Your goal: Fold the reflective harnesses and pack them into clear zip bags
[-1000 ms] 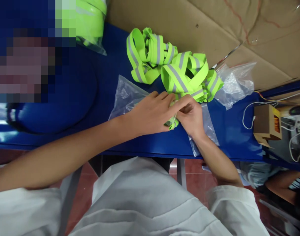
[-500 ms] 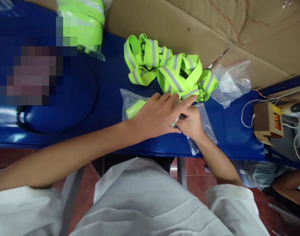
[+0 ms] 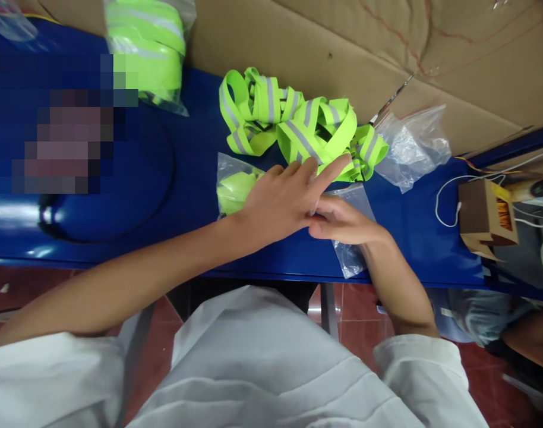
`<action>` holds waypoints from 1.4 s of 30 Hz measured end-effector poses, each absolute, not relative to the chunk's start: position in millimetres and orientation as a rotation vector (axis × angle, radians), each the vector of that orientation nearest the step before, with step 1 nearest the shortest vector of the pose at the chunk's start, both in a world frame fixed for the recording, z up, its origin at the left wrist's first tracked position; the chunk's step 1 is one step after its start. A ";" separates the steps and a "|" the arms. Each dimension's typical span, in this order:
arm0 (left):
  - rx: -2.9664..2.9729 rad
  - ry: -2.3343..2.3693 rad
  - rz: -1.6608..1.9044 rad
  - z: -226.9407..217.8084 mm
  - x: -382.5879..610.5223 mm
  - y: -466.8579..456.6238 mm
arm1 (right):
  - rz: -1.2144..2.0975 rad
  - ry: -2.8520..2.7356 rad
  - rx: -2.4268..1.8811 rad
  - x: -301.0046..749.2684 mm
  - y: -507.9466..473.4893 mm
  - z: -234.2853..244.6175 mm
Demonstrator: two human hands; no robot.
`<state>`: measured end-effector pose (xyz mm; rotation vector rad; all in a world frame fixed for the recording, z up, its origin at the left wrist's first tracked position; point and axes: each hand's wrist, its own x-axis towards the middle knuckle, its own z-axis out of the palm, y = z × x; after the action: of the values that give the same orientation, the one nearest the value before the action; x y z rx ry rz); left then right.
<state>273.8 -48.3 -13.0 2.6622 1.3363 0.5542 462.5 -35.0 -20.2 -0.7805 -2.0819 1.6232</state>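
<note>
Here's the filled clear bag (image 3: 233,193) nearside of the loose strap pile (image 3: 318,128), left hand (image 3: 283,199) palm-down over it, closer than the right hand (image 3: 345,221) meeting its fingers, both grips hidden, can't tell!

Left of centre, the clear bag (image 3: 224,163) beside the left grip (image 3: 278,202) now shows a broad bulge of bright green strap (image 3: 236,191), where a second ago it looks nearly flat. The piece of green that shows between the two hands earlier is out of sight. The right grip (image 3: 349,226), curled before, is now flatter, its thumb lower and pointing left. The left index finger straightens toward the upper right. Clear plastic (image 3: 13,24) comes into view at the upper left corner.
</note>
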 end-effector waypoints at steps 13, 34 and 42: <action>1.695 0.792 0.418 -2.7 201.0 7.5 | 1.250 -2.007 -0.855 455.1 -42.8 -8.2; 0.938 0.785 0.991 -35.5 217.9 -18.7 | 1.293 -1.475 -1.230 452.8 -33.1 -22.2; 1.133 0.886 1.223 -27.2 215.5 -25.4 | 1.352 -1.574 -1.175 469.3 -28.0 -8.6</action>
<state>215.5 -25.4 -27.2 1.1329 0.8859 1.2230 469.3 -28.0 -8.6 -1.1751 -1.5740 1.3518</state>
